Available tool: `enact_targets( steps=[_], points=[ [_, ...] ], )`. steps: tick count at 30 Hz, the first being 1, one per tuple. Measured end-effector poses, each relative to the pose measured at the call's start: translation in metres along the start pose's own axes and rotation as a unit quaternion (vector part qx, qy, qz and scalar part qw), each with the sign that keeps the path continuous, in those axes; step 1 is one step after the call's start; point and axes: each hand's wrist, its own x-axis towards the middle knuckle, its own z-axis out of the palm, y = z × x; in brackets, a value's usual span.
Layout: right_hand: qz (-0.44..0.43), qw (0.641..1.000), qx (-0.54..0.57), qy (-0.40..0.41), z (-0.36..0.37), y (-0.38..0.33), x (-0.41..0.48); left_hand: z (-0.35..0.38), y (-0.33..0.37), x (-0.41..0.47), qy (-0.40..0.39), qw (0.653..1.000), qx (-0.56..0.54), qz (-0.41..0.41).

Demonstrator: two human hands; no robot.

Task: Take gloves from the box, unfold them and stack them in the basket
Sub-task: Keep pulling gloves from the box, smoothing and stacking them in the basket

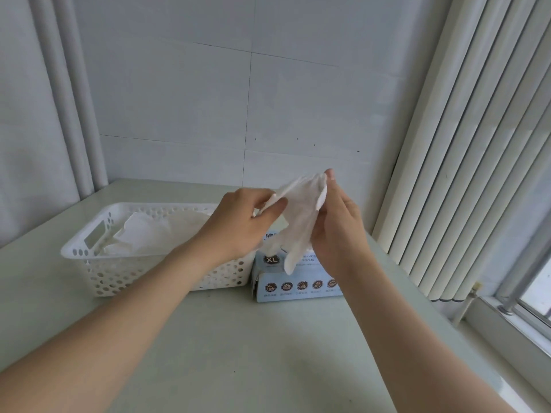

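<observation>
A white disposable glove [299,220] hangs in the air above the light blue glove box [293,281], which is marked XL. My left hand [238,222] pinches the glove's cuff edge on its left side. My right hand [337,225] pinches the opposite cuff edge, thumb up near the top. The glove's fingers dangle down in front of the box top. To the left stands a white perforated basket [89,260] with several flattened white gloves [149,234] lying inside it.
Box and basket sit side by side on a pale green table [238,353], near a tiled wall at the back. White vertical blinds [462,174] and a window sill run along the right edge. Pale pipes stand at the far left.
</observation>
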Motion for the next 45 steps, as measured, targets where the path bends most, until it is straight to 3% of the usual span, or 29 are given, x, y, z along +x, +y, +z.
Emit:
enact_targets(
  steps=[5, 10, 17, 20, 22, 27, 32, 40, 45],
  points=[
    [0.007, 0.997, -0.075, 0.036, -0.004, 0.004, 0.0, -0.014, 0.011, 0.002, -0.038, 0.994, -0.105, 0.013],
    [0.054, 0.994, -0.077, 0.051, -0.002, 0.003, -0.001, -0.025, 0.021, 0.001, -0.041, 0.986, -0.162, 0.007],
    [0.17, 0.985, 0.015, 0.03, 0.005, 0.006, -0.001, -0.021, 0.014, 0.005, 0.039, 0.996, -0.074, -0.033],
    [0.133, 0.983, -0.111, -0.067, 0.001, 0.006, -0.002, -0.021, 0.013, 0.006, 0.066, 0.993, -0.079, -0.054],
    [0.097, 0.977, -0.17, -0.09, 0.001, 0.007, -0.004, -0.022, 0.014, 0.006, 0.074, 0.992, -0.087, -0.058],
    [0.066, 0.975, -0.181, -0.112, 0.002, 0.01, -0.01, -0.027, 0.012, 0.008, 0.103, 0.984, -0.118, -0.08],
    [0.084, 0.972, -0.186, -0.118, 0.0, 0.01, -0.009, -0.036, 0.008, 0.014, 0.157, 0.982, -0.065, -0.078],
    [0.103, 0.981, -0.156, -0.056, 0.004, 0.01, -0.005, -0.055, 0.005, 0.018, 0.165, 0.98, -0.062, -0.096],
    [-0.022, 0.965, -0.252, 0.067, 0.025, 0.017, 0.003, -0.06, 0.008, 0.014, 0.11, 0.984, -0.093, -0.107]
  ],
)
